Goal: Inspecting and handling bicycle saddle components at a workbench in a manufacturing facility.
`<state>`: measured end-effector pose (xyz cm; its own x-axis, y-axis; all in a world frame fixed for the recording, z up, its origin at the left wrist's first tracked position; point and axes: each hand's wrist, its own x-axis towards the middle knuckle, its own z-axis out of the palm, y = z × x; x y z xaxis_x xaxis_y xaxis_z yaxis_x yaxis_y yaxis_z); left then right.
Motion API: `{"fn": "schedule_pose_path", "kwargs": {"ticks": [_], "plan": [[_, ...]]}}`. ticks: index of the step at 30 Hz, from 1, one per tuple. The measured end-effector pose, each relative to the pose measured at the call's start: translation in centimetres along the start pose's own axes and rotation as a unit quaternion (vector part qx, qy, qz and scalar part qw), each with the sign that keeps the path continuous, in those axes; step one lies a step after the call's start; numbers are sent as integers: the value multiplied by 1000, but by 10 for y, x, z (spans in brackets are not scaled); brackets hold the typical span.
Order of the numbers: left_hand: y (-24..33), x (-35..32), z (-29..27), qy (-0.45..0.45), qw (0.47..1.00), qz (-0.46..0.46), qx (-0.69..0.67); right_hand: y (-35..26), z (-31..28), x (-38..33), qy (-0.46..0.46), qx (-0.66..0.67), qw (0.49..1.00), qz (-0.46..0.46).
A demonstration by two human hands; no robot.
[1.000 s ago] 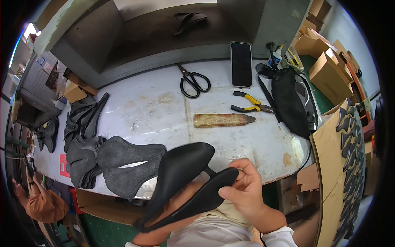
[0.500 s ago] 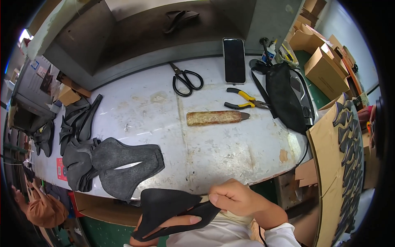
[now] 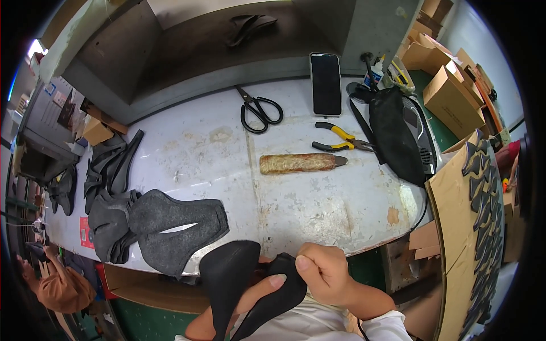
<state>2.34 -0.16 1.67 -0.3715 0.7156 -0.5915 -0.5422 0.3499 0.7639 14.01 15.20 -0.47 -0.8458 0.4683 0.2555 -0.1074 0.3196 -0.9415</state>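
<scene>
In front of my body, at the table's near edge, I hold a black fabric shoe upper, bent and tilted. My left hand reaches through it, thumb on its inner side; the other fingers are hidden behind the fabric. My right hand is closed, pinching the upper's right end between thumb and curled fingers. Dark grey shoe uppers lie flat and overlapping to the left, with folded black uppers behind them. Farther off lie a short blade with a wrapped handle, yellow-and-black pliers and black-handled scissors.
A phone leans near the grey shelf across the back. At the right are a black pouch and a cardboard sheet bearing rows of dark pieces. Another person works at far left.
The upper has turned from lying nearly flat to more upright, its left part raised and its opening folded. My right hand has shifted slightly right and up, still gripping its end.
</scene>
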Motion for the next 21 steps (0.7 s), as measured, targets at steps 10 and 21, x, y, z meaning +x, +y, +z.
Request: {"fn": "schedule_pose_path", "kwargs": {"ticks": [10, 21], "plan": [[-9, 10, 1, -138, 968, 25, -210, -15, 13, 0, 32, 133, 982, 132], [0, 9, 14, 20, 988, 78, -130, -5, 13, -13, -35, 216, 955, 198]]}}
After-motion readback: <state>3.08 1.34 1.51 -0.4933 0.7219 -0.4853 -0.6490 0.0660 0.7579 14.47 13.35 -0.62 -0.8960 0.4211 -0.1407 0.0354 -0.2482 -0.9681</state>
